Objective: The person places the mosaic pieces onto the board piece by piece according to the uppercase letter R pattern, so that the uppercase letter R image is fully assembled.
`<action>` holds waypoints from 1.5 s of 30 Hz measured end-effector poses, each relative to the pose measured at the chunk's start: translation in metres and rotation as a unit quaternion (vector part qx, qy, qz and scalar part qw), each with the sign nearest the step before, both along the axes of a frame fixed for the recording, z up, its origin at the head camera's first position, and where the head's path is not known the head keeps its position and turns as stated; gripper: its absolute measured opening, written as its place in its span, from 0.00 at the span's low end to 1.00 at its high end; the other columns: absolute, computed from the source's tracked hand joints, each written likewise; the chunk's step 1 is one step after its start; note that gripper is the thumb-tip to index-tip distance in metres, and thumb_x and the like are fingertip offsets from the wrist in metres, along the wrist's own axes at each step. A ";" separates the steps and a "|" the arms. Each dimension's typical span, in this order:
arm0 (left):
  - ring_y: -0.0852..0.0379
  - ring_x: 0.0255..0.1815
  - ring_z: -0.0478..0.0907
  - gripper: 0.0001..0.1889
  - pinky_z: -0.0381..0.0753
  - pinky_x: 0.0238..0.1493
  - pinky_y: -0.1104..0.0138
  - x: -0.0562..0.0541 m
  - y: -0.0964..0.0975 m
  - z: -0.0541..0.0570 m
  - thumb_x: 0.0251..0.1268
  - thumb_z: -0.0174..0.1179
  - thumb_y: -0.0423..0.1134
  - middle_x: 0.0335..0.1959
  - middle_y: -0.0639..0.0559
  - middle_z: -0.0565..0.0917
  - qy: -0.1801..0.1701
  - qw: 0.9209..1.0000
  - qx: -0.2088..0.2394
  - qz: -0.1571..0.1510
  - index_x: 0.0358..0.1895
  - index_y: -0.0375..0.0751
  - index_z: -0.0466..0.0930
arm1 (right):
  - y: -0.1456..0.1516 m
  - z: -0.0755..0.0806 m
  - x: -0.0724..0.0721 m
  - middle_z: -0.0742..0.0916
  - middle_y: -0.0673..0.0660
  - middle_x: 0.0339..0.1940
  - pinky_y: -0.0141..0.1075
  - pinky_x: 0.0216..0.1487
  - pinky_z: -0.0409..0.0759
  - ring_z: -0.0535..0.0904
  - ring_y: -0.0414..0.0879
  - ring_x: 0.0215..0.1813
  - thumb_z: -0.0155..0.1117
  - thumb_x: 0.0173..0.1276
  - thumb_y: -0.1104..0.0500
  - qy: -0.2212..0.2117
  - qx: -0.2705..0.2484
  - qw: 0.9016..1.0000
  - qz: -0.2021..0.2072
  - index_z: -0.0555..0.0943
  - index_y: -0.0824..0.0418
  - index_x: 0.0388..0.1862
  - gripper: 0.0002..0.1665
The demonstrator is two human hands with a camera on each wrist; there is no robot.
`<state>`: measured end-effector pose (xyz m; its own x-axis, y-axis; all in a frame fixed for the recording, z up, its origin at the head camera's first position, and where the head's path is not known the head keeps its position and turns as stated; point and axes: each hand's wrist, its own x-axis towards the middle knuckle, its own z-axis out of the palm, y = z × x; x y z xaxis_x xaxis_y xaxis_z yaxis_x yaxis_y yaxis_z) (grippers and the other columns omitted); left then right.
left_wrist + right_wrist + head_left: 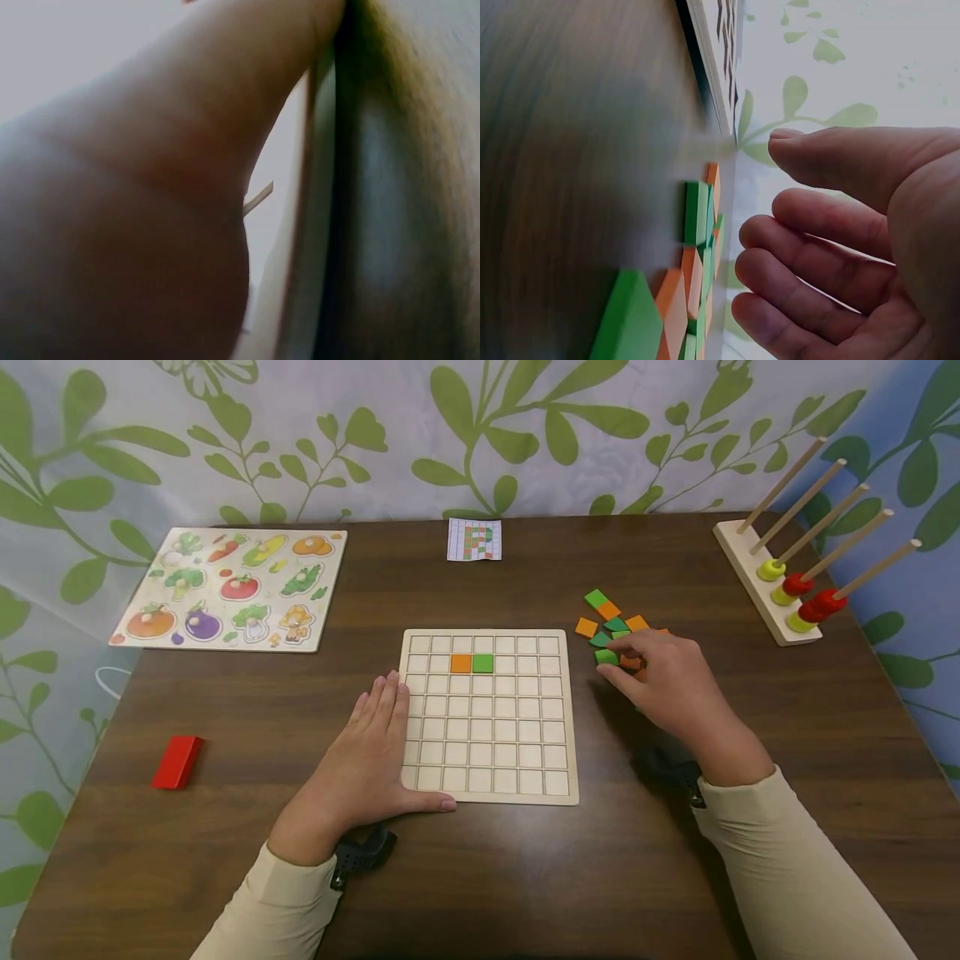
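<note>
A wooden grid board [491, 718] lies in the middle of the table. In its second row sit an orange square tile [461, 663] and a green square tile [483, 663], side by side. My left hand [360, 768] rests along the board's left edge with fingers straight and thumb stretched along the near edge. To the right of the board is a loose pile of orange and green tiles [595, 597]. Over this pile hovers my right hand [671, 681]. In the right wrist view its thumb and bent fingers [802, 232] stand apart with nothing between them.
A small printed pattern card [474, 540] lies behind the board. At the back left is a vegetable puzzle board [232, 589]; a red block [177, 762] lies nearer on the left. A peg stand with rings [772, 585] occupies the right rear.
</note>
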<state>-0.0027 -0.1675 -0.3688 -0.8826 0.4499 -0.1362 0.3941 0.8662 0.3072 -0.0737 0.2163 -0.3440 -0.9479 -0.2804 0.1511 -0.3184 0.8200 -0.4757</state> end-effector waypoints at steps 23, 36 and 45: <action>0.38 0.85 0.34 0.82 0.41 0.81 0.48 0.000 0.000 0.000 0.41 0.65 0.87 0.85 0.32 0.37 -0.007 1.000 -0.002 0.003 0.83 0.24 0.38 | 0.027 0.000 0.011 0.87 0.71 0.50 0.63 0.53 0.79 0.82 0.65 0.50 0.81 0.66 0.54 -0.038 0.026 0.997 -0.055 0.85 0.73 0.55 0.27; 0.39 0.85 0.34 0.81 0.41 0.81 0.48 0.000 0.000 0.001 0.42 0.64 0.87 0.85 0.33 0.38 -0.009 1.000 -0.006 0.004 0.83 0.25 0.39 | 0.028 -0.002 0.012 0.86 0.72 0.52 0.65 0.57 0.76 0.81 0.67 0.53 0.80 0.68 0.54 -0.060 0.040 0.996 -0.061 0.84 0.73 0.56 0.28; 0.38 0.85 0.35 0.82 0.42 0.81 0.47 -0.001 0.000 0.002 0.41 0.65 0.86 0.85 0.32 0.38 -0.010 1.000 -0.002 0.005 0.83 0.25 0.38 | 0.027 -0.003 0.012 0.86 0.73 0.53 0.66 0.59 0.75 0.81 0.67 0.54 0.80 0.67 0.54 -0.070 0.044 0.994 -0.066 0.84 0.74 0.56 0.29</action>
<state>-0.0035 -0.1674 -0.3671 -0.8843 0.4401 -0.1561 0.3790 0.8717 0.3107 -0.0621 0.2436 -0.3468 -0.9874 -0.1580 -0.0048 -0.1405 0.8911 -0.4315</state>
